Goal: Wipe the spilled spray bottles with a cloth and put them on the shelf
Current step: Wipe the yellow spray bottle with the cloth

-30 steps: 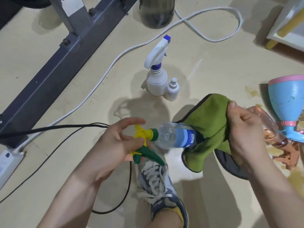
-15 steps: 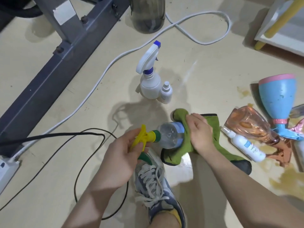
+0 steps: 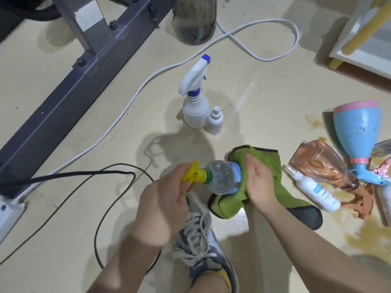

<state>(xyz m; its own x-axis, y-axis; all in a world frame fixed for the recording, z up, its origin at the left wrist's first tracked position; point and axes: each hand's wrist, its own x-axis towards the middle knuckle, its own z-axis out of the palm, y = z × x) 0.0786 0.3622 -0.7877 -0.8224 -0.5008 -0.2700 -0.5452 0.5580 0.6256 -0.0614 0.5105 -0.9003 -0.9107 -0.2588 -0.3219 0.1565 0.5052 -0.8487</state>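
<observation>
Left hand (image 3: 163, 208): fingers curled tight round the yellow trigger (image 3: 191, 174) and neck of the clear bottle (image 3: 222, 176), which is held sideways above the floor with its trigger end to the left. Right hand (image 3: 259, 182): closed over the green cloth (image 3: 268, 161), pressing it round the bottle's base end; fingertips are hidden behind the cloth. The cloth's loose end hangs right of and below the bottle. A laced shoe (image 3: 203, 246) is directly under the bottle. Beyond the bottle a white sprayer (image 3: 195, 111) stands upright, with a small white bottle (image 3: 215, 121) touching its right side. Right of the clear bottle, past the cloth, a labelled white bottle (image 3: 313, 191) and a pink bottle (image 3: 321, 166) lie on their sides next to each other. A blue bottle (image 3: 357, 132) lies further right again, with brown spill (image 3: 364, 235) on the floor round them. The shelf (image 3: 364, 39) is far up-right of the bottle. A black cable (image 3: 118, 172) loops to its left.
</observation>
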